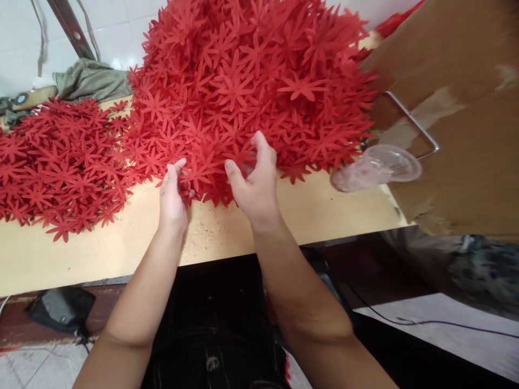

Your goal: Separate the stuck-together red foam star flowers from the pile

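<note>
On the table (324,210) rises a big pile of red flowers (235,86) — at its front edge, the left hand (172,200) and right hand (258,186) curve loosely, thumbs and fingers apart.

A main heap of flower cutouts (243,81) lies on the table (324,210), with a second heap (60,162) to its left. Behind the second heap is a cloth (93,81), near the wall (117,40). Right of the main heap, near the table's right end, is a cup (377,168), and beyond it to the right comes a cardboard box (466,124). The left hand (172,199) is at the main heap's front edge, the right hand (259,183) to its right
</note>
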Action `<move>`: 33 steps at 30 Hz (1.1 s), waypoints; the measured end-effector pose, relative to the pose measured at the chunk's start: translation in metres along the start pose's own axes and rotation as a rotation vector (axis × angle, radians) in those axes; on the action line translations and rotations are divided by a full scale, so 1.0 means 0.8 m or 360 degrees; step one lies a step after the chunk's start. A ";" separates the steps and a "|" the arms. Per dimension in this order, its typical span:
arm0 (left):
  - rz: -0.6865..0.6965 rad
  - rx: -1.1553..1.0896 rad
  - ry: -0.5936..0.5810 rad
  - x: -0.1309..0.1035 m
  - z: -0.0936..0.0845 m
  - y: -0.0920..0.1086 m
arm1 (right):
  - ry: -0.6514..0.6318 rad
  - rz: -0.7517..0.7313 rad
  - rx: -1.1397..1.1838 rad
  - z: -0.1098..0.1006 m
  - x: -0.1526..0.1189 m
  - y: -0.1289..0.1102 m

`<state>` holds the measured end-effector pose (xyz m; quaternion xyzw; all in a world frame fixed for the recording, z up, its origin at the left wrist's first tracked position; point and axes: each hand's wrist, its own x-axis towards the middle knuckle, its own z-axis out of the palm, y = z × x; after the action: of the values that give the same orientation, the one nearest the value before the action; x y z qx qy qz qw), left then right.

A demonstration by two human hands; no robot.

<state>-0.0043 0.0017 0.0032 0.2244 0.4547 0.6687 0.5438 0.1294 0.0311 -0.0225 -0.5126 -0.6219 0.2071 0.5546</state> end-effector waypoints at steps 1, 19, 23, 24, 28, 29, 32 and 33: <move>-0.0052 -0.0056 -0.0005 0.000 0.000 0.002 | 0.0021 -0.0074 -0.0107 -0.001 -0.005 -0.006; 0.0002 0.0121 -0.0317 -0.005 -0.001 0.004 | -0.0418 0.0106 0.0121 0.014 -0.012 -0.040; 0.0097 0.0232 -0.0272 -0.004 0.000 -0.006 | -0.0365 0.0176 0.0250 0.013 -0.006 -0.035; 0.0110 0.0237 -0.0241 -0.004 0.000 -0.007 | -0.0366 0.0190 0.0257 0.013 -0.005 -0.036; 0.0146 0.0226 -0.0168 -0.004 0.002 -0.009 | -0.0407 0.0152 0.0190 0.010 0.000 -0.041; 0.0152 0.0226 -0.0156 -0.003 0.003 -0.009 | -0.0419 0.0124 0.0159 0.009 0.002 -0.042; 0.0157 0.0230 -0.0084 -0.001 0.003 -0.013 | -0.0428 0.0049 0.0066 0.009 0.006 -0.041; 0.0156 0.0236 -0.0060 -0.001 0.003 -0.014 | -0.0436 0.0035 0.0058 0.010 0.008 -0.040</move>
<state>0.0036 0.0019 -0.0048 0.2984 0.4811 0.6547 0.5008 0.1099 0.0267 0.0041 -0.4761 -0.6822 0.2925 0.4716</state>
